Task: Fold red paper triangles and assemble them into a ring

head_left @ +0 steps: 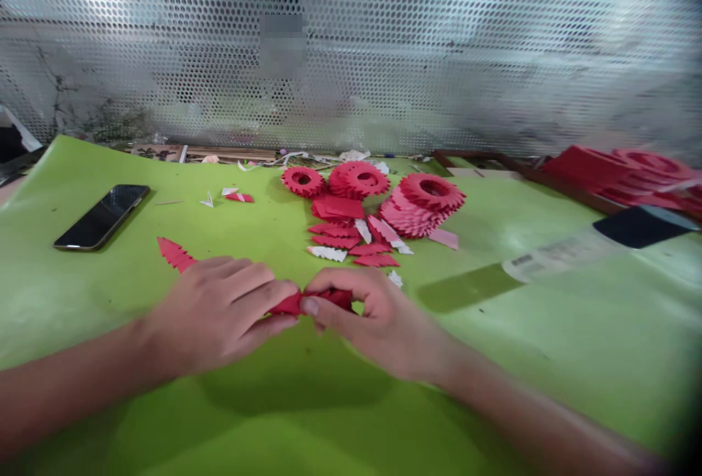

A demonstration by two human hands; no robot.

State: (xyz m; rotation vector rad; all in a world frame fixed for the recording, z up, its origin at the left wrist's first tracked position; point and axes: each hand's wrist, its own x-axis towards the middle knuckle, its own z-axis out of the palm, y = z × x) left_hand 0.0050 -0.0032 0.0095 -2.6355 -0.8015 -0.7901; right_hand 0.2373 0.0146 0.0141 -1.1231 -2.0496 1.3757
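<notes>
Left hand (216,313) and right hand (381,322) are closed, pinching a folded red paper strip (288,305). The stock is light, soft and easily creased; hold it at the folds. Stacked red paper rings (422,205) lie beyond the strip.

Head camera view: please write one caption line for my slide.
Left hand and right hand pinch folded red paper on a green mat, near red paper rings.

My left hand (216,313) and right hand (381,322): red folded paper (312,302). Nearby: red and white paper scraps (334,240); red serrated paper rings (431,205); lime-green worktop (82,300); silver screen (439,59), patterned with round perforations.
</notes>
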